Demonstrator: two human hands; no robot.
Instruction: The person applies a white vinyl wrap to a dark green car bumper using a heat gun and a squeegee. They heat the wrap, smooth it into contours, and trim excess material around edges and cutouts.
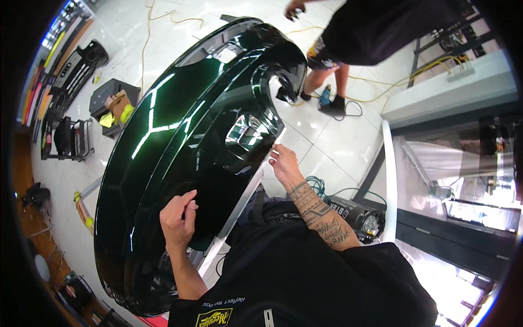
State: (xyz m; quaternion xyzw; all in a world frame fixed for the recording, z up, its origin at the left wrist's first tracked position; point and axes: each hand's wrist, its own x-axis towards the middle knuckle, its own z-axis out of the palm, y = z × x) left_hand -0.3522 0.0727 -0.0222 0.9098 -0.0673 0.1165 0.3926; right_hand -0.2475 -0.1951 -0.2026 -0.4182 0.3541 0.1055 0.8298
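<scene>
A large car bumper [180,125] with a glossy dark green skin stands in front of me, its long curve running from lower left to upper right. A pale strip [239,204] follows its near edge. At that edge, below the bumper's opening with a shiny wrinkled covering [249,133], my right hand [285,163] has thumb and fingers pinched on the strip. Over the near, darker face of the bumper is my left hand [178,218], fingers curled and thumb close to the forefinger. Whatever lies between those fingertips, if anything, is too small to make out.
Another person [376,38] stands beyond the bumper's far right end, near a blue power tool [326,95]. Yellow cords [376,82] cross the tiled floor. A black cylindrical machine [357,218] with a green hose lies to my right. A dark box [111,98], a black cart [68,139] and another bumper [81,68] stand left.
</scene>
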